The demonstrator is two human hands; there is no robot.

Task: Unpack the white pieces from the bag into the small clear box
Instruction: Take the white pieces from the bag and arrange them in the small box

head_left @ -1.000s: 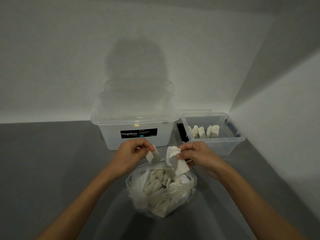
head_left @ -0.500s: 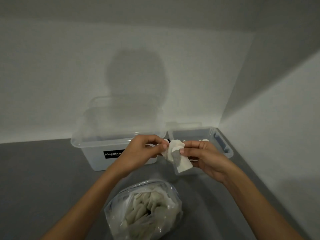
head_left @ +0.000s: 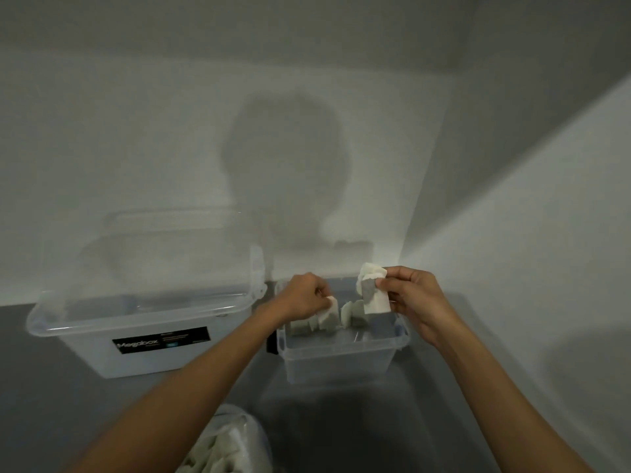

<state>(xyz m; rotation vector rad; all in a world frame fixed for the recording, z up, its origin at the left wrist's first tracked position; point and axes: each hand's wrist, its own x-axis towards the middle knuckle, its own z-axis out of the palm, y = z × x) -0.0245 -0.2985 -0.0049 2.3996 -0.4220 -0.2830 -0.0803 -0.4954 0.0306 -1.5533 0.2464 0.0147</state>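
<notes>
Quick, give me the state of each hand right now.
Left hand: pinches a white piece over the small clear box.
Right hand: grips several white pieces.

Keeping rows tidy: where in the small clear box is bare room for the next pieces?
Bare: the front half of the small clear box, between the white pieces and its near wall; also the grey floor between box and bag. Crowded: the back, where left hand and right hand hold more pieces over the row.
</notes>
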